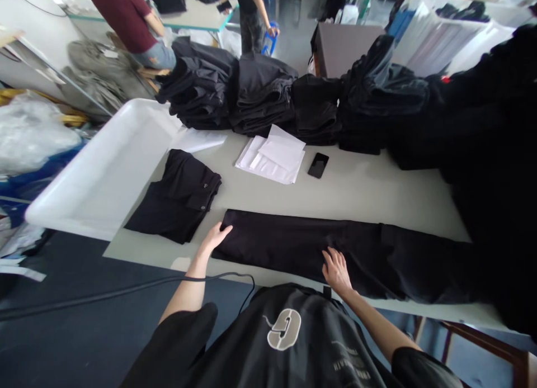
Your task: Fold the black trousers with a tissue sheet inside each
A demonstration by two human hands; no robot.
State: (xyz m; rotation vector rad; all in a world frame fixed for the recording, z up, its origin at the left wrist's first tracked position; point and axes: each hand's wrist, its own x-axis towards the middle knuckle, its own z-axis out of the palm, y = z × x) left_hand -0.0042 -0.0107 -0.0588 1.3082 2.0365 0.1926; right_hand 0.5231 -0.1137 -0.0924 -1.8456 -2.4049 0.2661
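A pair of black trousers [289,238] lies lengthwise along the near side of the table, its leg laid out flat and its right part running into a dark heap. At the left end, my left hand [216,237] is closed on the edge of the leg, the thumb on top and the other fingers partly hidden. My right hand [336,269] rests palm down on the middle of the leg, its fingers stretched out. To the left of my left hand sits a folded black garment [180,195] with a buttoned waistband.
Stacks of folded black garments [264,94] line the table's [373,187] far edge. In front of them lie white papers [277,156] and a phone [318,165]. A white tub [104,170] stands left. Dark cloth [499,170] is piled right. Two people are beyond the table.
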